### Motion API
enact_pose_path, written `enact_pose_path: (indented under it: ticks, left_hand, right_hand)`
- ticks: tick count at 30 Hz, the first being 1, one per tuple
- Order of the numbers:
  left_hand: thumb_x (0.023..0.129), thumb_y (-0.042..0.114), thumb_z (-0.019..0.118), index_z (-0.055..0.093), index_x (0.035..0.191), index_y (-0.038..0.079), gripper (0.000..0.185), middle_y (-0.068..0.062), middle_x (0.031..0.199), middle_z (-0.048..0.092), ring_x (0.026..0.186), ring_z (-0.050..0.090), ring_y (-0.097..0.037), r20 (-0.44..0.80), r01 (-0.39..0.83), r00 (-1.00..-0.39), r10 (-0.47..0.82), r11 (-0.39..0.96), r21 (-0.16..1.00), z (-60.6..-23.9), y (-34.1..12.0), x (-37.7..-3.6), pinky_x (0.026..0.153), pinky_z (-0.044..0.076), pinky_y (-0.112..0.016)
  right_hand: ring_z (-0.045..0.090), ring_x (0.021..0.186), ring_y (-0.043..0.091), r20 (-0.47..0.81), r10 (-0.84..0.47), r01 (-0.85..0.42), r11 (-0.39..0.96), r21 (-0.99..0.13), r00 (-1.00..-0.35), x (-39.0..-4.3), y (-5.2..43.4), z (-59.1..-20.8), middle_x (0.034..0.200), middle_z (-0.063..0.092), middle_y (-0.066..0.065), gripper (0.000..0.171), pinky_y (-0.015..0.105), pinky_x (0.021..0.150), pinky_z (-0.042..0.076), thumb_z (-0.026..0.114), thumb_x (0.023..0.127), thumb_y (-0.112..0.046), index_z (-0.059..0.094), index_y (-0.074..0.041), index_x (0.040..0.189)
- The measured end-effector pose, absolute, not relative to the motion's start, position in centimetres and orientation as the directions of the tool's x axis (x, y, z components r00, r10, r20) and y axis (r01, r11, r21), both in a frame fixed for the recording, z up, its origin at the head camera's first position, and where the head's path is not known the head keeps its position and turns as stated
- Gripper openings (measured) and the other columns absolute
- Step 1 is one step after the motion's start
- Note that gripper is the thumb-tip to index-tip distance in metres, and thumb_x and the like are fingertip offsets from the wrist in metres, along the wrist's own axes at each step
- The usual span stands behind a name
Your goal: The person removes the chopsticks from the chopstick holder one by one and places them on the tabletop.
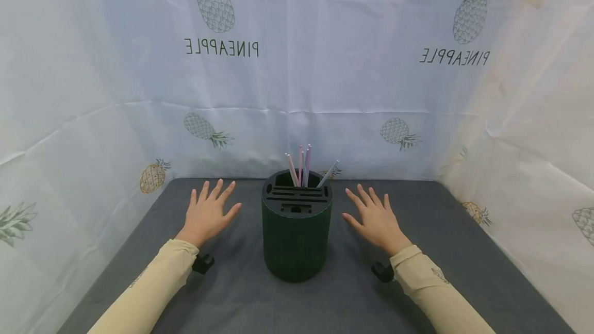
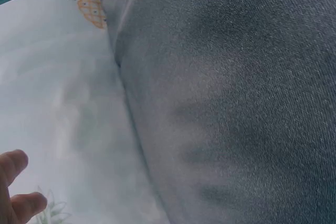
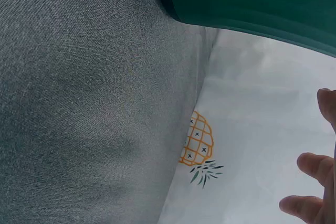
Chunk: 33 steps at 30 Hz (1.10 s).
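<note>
A dark green round holder (image 1: 297,246) with a slotted black top stands upright on the grey cloth-covered table, between my two hands. Several thin pink and pale blue sticks (image 1: 306,166) poke up from its rear compartment; what kind they are is too small to tell. To its left, my left hand (image 1: 207,215) is spread above the table, holding nothing. My right hand (image 1: 373,220) is likewise spread on the other side, apart from the holder. In the right wrist view the holder's green wall (image 3: 252,3) fills the top, with a few fingertips (image 3: 302,208) at the right edge.
The grey table (image 1: 232,298) ends at a white curtain (image 1: 325,76) printed with pineapples, which hangs behind it and along both sides. A small black device (image 1: 202,263) sits at the left wrist, another (image 1: 382,272) at the right.
</note>
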<state>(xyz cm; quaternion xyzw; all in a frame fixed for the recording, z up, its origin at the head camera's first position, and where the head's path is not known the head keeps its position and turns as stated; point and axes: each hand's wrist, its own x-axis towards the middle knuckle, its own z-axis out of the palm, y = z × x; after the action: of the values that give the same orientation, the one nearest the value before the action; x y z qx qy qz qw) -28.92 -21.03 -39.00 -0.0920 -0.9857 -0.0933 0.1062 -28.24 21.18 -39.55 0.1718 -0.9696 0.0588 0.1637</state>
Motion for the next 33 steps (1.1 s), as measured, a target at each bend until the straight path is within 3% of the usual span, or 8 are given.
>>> enact_pose_path:
  ticks: [4,7,10,12,15,21,28,33]
  left_hand:
    - [0.095,0.069,0.029,0.029,0.154,0.019,0.077,-0.022,0.157,0.024,0.143,0.015,-0.05,0.216,0.212,-0.96,0.175,0.964,0.162,-39.2,-21.0,-28.9,0.114,0.007,-0.067]
    - [0.099,0.058,0.038,0.039,0.15,0.015,0.066,-0.024,0.15,0.038,0.136,0.035,-0.047,0.184,0.215,-0.966,0.183,0.962,0.17,-39.3,-20.9,-28.7,0.11,0.028,-0.065]
    - [0.1,0.045,0.048,0.05,0.142,0.011,0.054,-0.022,0.138,0.052,0.116,0.057,-0.04,0.109,0.195,-0.978,0.175,0.959,0.207,-39.4,-20.8,-28.6,0.09,0.05,-0.057]
    - [0.099,0.039,0.052,0.058,0.134,0.01,0.046,-0.019,0.129,0.061,0.1,0.065,-0.032,0.058,0.168,-0.986,0.159,0.956,0.239,-39.5,-20.6,-28.5,0.076,0.055,-0.05]
    - [0.097,0.033,0.056,0.064,0.125,0.009,0.037,-0.013,0.116,0.068,0.084,0.067,-0.023,0.015,0.142,-0.99,0.143,0.95,0.28,-39.7,-20.5,-28.5,0.066,0.055,-0.043]
    - [0.096,0.027,0.058,0.067,0.118,0.009,0.03,-0.006,0.102,0.071,0.08,0.066,-0.018,0.019,0.139,-0.99,0.14,0.941,0.307,-39.8,-20.6,-28.4,0.065,0.055,-0.041]
    - [0.097,0.026,0.056,0.067,0.119,0.008,0.031,-0.008,0.106,0.07,0.086,0.067,-0.02,0.042,0.175,-0.984,0.173,0.908,0.381,-38.7,-20.7,-28.3,0.069,0.056,-0.042]
    - [0.1,0.033,0.052,0.063,0.125,0.011,0.035,-0.011,0.116,0.067,0.098,0.066,-0.026,0.091,0.236,-0.971,0.219,0.852,0.468,-36.1,-20.2,-28.1,0.076,0.056,-0.044]
  right_hand:
    - [0.03,0.141,0.043,0.321,-0.318,-0.355,0.933,-0.063,-0.892,-28.2,21.3,-39.7,0.154,0.034,0.017,0.065,0.072,0.11,0.017,0.055,0.095,-0.05,0.038,-0.02,0.15]
    - [0.044,0.133,0.04,0.289,-0.322,-0.357,0.931,-0.077,-0.901,-28.1,21.4,-39.8,0.145,0.047,0.018,0.057,0.068,0.108,0.027,0.06,0.094,-0.041,0.049,-0.014,0.143]
    - [0.06,0.116,0.035,0.242,-0.319,-0.353,0.929,-0.11,-0.916,-27.9,21.4,-39.8,0.131,0.06,0.017,0.044,0.058,0.096,0.047,0.063,0.094,-0.033,0.059,-0.01,0.132]
    - [0.066,0.104,0.03,0.208,-0.305,-0.338,0.93,-0.144,-0.929,-27.9,21.4,-39.7,0.122,0.066,0.013,0.038,0.05,0.084,0.055,0.062,0.095,-0.032,0.063,-0.01,0.125]
    - [0.068,0.092,0.024,0.176,-0.291,-0.323,0.928,-0.188,-0.94,-27.9,21.4,-39.6,0.111,0.07,0.008,0.03,0.042,0.069,0.057,0.062,0.095,-0.029,0.067,-0.011,0.118]
    - [0.068,0.079,0.018,0.158,-0.275,-0.306,0.926,-0.221,-0.948,-28.1,21.4,-39.5,0.102,0.072,0.005,0.023,0.037,0.063,0.056,0.062,0.095,-0.026,0.068,-0.012,0.112]
    - [0.068,0.084,0.018,0.175,-0.258,-0.303,0.895,-0.327,-0.95,-27.9,21.7,-38.2,0.102,0.072,0.004,0.023,0.037,0.065,0.057,0.06,0.097,-0.027,0.068,-0.013,0.113]
    - [0.068,0.098,0.023,0.257,-0.249,-0.346,0.808,-0.477,-0.934,-27.1,21.6,-35.9,0.11,0.07,0.005,0.028,0.043,0.077,0.057,0.056,0.099,-0.032,0.065,-0.016,0.119]
